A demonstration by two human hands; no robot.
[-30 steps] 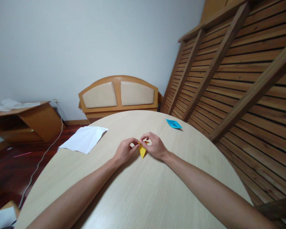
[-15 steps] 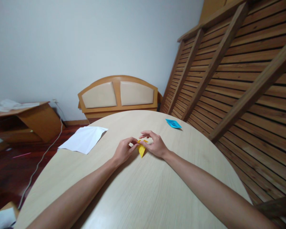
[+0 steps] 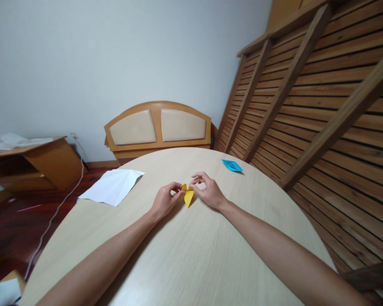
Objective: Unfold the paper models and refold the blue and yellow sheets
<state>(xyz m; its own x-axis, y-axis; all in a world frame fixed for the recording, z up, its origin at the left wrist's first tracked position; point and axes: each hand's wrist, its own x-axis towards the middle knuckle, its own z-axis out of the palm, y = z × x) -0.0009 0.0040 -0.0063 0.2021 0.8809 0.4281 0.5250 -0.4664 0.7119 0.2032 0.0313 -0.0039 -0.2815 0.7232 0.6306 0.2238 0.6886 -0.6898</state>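
Note:
A small folded yellow paper [image 3: 188, 196] lies on the round light-wood table [image 3: 191, 255], its point toward me. My left hand [image 3: 165, 201] pinches the paper's left upper edge with thumb and forefinger. My right hand [image 3: 209, 191] holds its right upper flap with the fingertips, the other fingers curled above it. Both hands rest on the tabletop around the paper.
A white sheet [image 3: 112, 185] lies at the table's left far edge. A blue folded paper [image 3: 232, 165] sits at the far right. Behind the table stand a padded headboard [image 3: 158, 126], a slatted wooden bed frame [image 3: 312, 97] leaning on the right, and a low cabinet [image 3: 32, 161] on the left.
The yellow paper's upper flaps have been spread apart, so two small points now show at the top. My right hand shifted slightly away and its fingers lifted.

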